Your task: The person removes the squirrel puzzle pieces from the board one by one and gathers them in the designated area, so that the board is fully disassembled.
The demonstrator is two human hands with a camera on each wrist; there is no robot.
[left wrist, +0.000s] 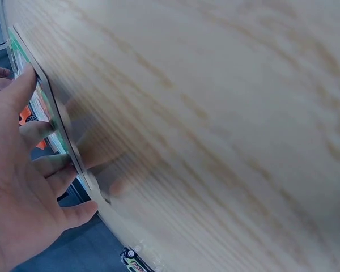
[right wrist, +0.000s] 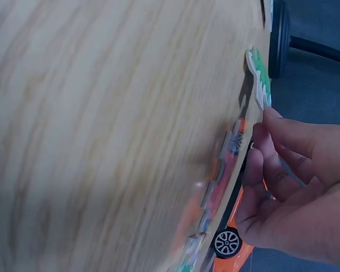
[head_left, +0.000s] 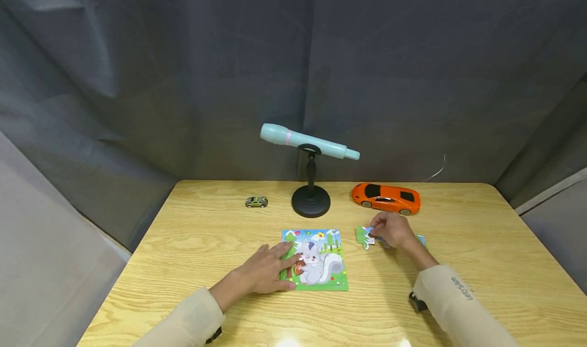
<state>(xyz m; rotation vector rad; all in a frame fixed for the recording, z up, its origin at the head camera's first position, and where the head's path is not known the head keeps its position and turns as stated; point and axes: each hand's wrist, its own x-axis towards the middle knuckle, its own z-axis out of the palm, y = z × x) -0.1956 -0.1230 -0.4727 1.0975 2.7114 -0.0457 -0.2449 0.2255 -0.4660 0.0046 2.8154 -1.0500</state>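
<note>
Squirrel picture [head_left: 321,273] seems whole; loose pieces [head_left: 421,241] remain at its three o'clock.
Right hand [head_left: 393,230] pinches one piece [head_left: 363,236]; left hand [head_left: 265,269], spread, grips nothing.

Right sleeve [head_left: 462,310], pale cloth: one dark printed word [head_left: 461,288] along the forearm, running lengthwise; starts "Let's", last letters uncertain at this size. Picture puzzle [head_left: 316,273]: faint small marks by the lower right corner, too tiny to read. Small toy car [head_left: 256,202]: patterned side, possibly lettered, unreadable in both head and left wrist views.
</note>
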